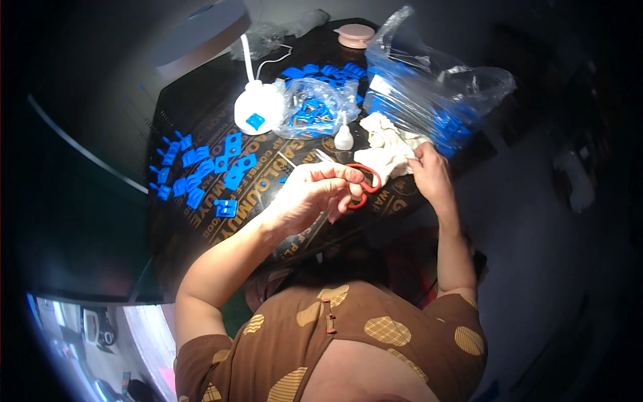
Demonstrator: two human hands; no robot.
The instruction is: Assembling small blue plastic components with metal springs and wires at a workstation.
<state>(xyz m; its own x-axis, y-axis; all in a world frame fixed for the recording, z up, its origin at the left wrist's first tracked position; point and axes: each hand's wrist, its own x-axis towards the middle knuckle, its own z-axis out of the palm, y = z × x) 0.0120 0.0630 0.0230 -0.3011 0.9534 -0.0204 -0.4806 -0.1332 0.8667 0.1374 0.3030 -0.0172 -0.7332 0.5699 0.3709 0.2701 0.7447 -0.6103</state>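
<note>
My left hand (315, 194) is closed, fingers curled together, on a pair of scissors with red handles (375, 175). The handle loops stick out to the right past my fingertips, and the middle of the scissors is hidden behind the hand. My right hand (431, 171) pinches the right edge of a crumpled white cloth (385, 144) lying on the table. Just beyond the cloth is a clear plastic bag (429, 87) with blue parts inside. A small white bulb-shaped thing (343, 139) lies left of the cloth.
Loose blue plastic parts (226, 209) are spread over the left of the dark printed table (268, 231). A white lamp base (249, 100) and an opened bag of small blue pieces (313, 114) stand behind. More blue parts (331, 70) and a pink round container (353, 35) lie at the back.
</note>
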